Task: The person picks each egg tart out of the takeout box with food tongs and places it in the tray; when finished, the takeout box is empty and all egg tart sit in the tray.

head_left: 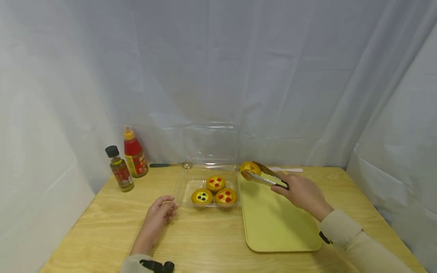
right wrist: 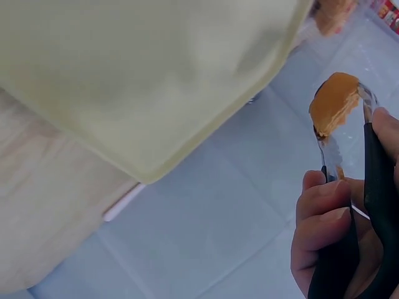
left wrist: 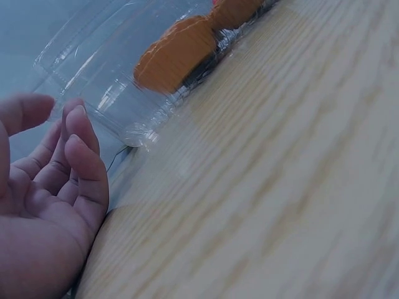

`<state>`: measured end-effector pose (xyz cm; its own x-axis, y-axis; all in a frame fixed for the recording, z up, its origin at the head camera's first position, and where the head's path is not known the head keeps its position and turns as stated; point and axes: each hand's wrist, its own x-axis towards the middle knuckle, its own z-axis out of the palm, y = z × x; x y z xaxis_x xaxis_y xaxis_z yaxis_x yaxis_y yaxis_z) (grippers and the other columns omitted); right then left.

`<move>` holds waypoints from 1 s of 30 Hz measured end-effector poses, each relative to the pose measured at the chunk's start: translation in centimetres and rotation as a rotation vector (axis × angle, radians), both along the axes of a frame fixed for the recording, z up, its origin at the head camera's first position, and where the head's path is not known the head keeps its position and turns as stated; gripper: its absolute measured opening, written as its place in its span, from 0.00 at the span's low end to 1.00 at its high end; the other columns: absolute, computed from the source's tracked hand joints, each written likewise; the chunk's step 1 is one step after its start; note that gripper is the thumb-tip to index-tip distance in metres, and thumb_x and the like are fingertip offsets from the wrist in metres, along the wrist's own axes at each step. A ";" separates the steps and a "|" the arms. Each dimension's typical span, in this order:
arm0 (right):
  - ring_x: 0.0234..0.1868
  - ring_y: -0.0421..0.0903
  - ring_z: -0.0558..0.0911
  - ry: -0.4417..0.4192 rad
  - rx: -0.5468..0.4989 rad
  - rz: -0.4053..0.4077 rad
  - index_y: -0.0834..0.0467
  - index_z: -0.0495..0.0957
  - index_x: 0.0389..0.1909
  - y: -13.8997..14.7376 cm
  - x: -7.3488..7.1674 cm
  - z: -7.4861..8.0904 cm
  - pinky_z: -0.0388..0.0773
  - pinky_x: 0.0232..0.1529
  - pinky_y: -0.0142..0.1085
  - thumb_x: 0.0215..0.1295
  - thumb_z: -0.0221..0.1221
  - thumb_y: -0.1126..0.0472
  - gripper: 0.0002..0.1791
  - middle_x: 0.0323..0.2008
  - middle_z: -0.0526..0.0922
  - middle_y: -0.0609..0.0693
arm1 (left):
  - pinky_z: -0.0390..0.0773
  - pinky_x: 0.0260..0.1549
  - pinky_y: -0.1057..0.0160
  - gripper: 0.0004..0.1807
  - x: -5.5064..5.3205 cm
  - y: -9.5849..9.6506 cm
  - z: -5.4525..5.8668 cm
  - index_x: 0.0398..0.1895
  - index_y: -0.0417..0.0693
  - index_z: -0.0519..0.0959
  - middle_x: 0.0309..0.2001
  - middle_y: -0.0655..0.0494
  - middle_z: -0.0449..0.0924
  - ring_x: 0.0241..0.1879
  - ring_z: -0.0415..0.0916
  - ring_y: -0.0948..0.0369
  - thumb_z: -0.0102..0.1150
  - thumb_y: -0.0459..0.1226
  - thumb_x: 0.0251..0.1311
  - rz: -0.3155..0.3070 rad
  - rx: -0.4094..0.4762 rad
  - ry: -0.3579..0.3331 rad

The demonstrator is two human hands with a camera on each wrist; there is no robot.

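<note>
- On my head feed, the right hand (head_left: 305, 192) is wrapped around the black grips of a pair of silver metal tongs (head_left: 262, 179), near the far edge of the desk.
- Those tongs pinch a round golden-brown tart with a yellow filling (head_left: 250, 169); I see it raised at the far left corner of a pale yellow rectangular tray (head_left: 280, 223).
- My right wrist feed shows the same tart side-on between the tong tips, the fingers bent around the black grips.
- The left hand (head_left: 160, 210) rests low by the near left corner of a clear plastic hinged container (head_left: 189, 187), thumb and fingers loosely bent with a narrow gap between them. I cannot tell whether the fingertips touch its wall.
- The container sits left of the tray, its lid standing up at the desk's far edge. Inside are a red-spotted tart (head_left: 216, 183) at the back, a blue-spotted tart (head_left: 202, 196) front left and a second red-spotted tart (head_left: 226, 196) front right.
- Toward the desk's far left corner I have a red squeeze bottle with a yellow cap (head_left: 135, 157) and a dark-capped glass bottle (head_left: 120, 170).
- A metal spoon with a dark handle (head_left: 160, 165) lies along the far edge; a pale pink flat utensil (head_left: 295, 170) lies just behind the tray.
</note>
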<state>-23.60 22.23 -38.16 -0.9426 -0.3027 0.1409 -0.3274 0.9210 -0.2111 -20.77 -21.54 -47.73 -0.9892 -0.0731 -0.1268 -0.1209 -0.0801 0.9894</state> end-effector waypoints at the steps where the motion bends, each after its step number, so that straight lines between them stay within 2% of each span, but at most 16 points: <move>1: 0.14 0.39 0.54 -0.006 0.006 -0.001 0.52 0.71 0.68 0.1 -0.1 -0.2 0.53 0.15 0.34 0.64 0.49 0.27 0.41 0.14 0.62 0.45 | 0.75 0.32 0.66 0.20 0.0 0.0 -0.1 0.62 0.36 0.66 0.40 0.51 0.78 0.36 0.74 0.60 0.48 0.37 0.73 -0.001 -0.004 -0.001; 4: 0.13 0.38 0.58 -0.028 0.025 -0.005 0.54 0.73 0.66 0.3 -0.5 -0.8 0.55 0.15 0.35 0.63 0.49 0.27 0.41 0.16 0.67 0.45 | 0.75 0.32 0.66 0.21 0.0 -0.1 -0.2 0.62 0.36 0.66 0.39 0.52 0.77 0.35 0.74 0.61 0.49 0.39 0.74 0.000 -0.003 -0.002; 7: 0.15 0.39 0.66 -0.038 0.041 -0.006 0.55 0.74 0.64 0.4 -0.9 -1.4 0.60 0.16 0.36 0.62 0.48 0.26 0.43 0.24 0.77 0.45 | 0.75 0.32 0.67 0.21 -0.1 -0.2 -0.3 0.62 0.36 0.66 0.39 0.52 0.77 0.35 0.74 0.61 0.50 0.40 0.73 0.002 0.007 0.001; 10: 0.16 0.39 0.71 -0.053 0.051 -0.012 0.57 0.74 0.64 0.5 -1.2 -1.9 0.64 0.17 0.37 0.62 0.49 0.27 0.43 0.32 0.83 0.48 | 0.75 0.31 0.67 0.20 -0.2 -0.1 -0.3 0.62 0.36 0.66 0.39 0.52 0.77 0.35 0.74 0.61 0.50 0.39 0.73 -0.001 0.014 0.004; 20: 0.16 0.39 0.73 -0.114 0.045 -0.030 0.59 0.74 0.64 0.1 -2.1 -2.8 0.65 0.17 0.37 0.64 0.53 0.30 0.41 0.48 0.84 0.57 | 0.75 0.32 0.66 0.18 0.0 -0.1 -0.2 0.58 0.35 0.67 0.40 0.51 0.77 0.36 0.74 0.60 0.52 0.36 0.71 -0.012 0.000 0.011; 22: 0.16 0.39 0.72 -0.122 0.047 -0.029 0.59 0.74 0.64 0.0 -2.2 -3.0 0.65 0.17 0.37 0.64 0.53 0.31 0.41 0.48 0.84 0.57 | 0.75 0.32 0.65 0.18 0.0 0.0 -0.2 0.58 0.35 0.67 0.40 0.51 0.77 0.36 0.74 0.60 0.52 0.37 0.71 -0.012 0.001 0.014; 25: 0.14 0.41 0.72 -0.143 0.049 -0.041 0.59 0.73 0.65 -0.1 -2.3 -3.2 0.64 0.16 0.36 0.64 0.54 0.31 0.41 0.42 0.86 0.55 | 0.75 0.32 0.65 0.18 0.0 0.1 -0.3 0.58 0.35 0.67 0.39 0.51 0.77 0.35 0.74 0.61 0.52 0.36 0.71 -0.011 0.009 0.010; 30: 0.16 0.42 0.72 -0.180 0.021 -0.074 0.60 0.71 0.66 -0.2 -2.3 -3.2 0.64 0.17 0.38 0.62 0.51 0.27 0.46 0.34 0.84 0.51 | 0.75 0.32 0.65 0.17 0.0 0.1 -0.2 0.57 0.35 0.67 0.39 0.51 0.77 0.35 0.74 0.60 0.51 0.36 0.71 -0.002 0.018 0.007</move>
<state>-25.92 22.04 -41.36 -0.9718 -0.2328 -0.0379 -0.2172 0.9459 -0.2410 -20.82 -21.43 -47.95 -0.9902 -0.0686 -0.1216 -0.1146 -0.0980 0.9886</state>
